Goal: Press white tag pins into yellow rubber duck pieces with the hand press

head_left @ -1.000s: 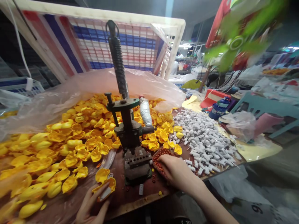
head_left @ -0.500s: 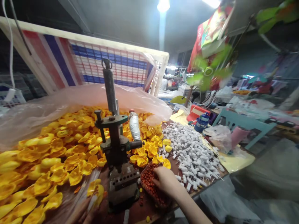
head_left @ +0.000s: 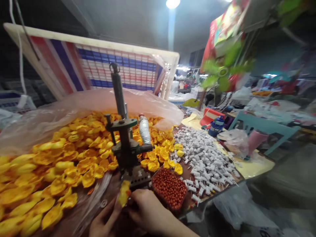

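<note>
A dark metal hand press [head_left: 127, 151] with a tall spring stands on the brown table [head_left: 111, 194]. Just in front of its base my left hand [head_left: 105, 221] and my right hand [head_left: 150, 210] meet. Both are closed around a yellow plastic shell piece [head_left: 123, 192] held upright between the fingertips. Right of my right hand sits a small tray of red beads [head_left: 170, 188].
A big heap of yellow shell pieces [head_left: 61, 158] lies on clear plastic sheet at the left and behind the press. A pile of small white parts [head_left: 207, 161] with pins covers the table's right side. A striped crate [head_left: 103, 65] leans behind. A green fan [head_left: 222, 70] spins at right.
My right hand has left the red bead tray and moved left to join my left hand at the yellow piece in front of the press. The camera has shifted slightly.
</note>
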Demonstrator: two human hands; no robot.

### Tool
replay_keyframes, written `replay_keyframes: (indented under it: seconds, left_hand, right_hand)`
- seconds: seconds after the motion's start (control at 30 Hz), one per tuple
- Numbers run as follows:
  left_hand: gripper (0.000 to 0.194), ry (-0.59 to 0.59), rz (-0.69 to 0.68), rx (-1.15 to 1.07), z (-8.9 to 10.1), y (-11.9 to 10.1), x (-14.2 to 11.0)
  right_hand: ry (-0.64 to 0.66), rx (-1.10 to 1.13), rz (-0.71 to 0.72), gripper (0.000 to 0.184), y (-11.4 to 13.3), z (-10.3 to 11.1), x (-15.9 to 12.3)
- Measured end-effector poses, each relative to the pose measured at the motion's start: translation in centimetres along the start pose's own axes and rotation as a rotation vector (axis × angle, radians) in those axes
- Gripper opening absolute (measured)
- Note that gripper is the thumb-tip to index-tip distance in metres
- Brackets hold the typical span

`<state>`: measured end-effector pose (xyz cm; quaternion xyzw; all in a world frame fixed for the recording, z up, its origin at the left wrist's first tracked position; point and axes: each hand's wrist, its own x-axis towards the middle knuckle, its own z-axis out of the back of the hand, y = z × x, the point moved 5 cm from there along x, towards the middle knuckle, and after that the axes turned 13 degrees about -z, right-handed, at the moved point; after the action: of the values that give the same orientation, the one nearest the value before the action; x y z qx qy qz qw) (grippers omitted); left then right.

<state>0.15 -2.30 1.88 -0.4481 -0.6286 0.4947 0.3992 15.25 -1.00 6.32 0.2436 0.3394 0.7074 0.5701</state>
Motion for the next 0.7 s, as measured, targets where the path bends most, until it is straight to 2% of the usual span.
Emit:
replay_keyframes:
  seconds: [0.1,0.2,0.43,0.7]
  left_hand:
    - [0.05,-0.035,0.118,-0.167,-1.2,-0.3,-0.6]
    - [0.05,-0.048,0.092,-0.239,-1.1,-1.0,-0.6]
    - [0.041,0.101,-0.054,-0.025,-0.8,-1.2,-0.6]
    - [0.034,0.16,-0.089,0.03,-0.4,-1.1,0.3]
  right_hand:
    - [-0.046,-0.032,0.041,0.007,1.1,-0.8,-0.3]
    - [-0.102,-0.047,0.003,0.006,1.0,-0.2,-0.1]
    - [-0.15,-0.197,0.027,0.01,1.0,0.2,0.1]
    - [-0.147,-0.283,0.034,0.014,0.6,-0.1,0.5]
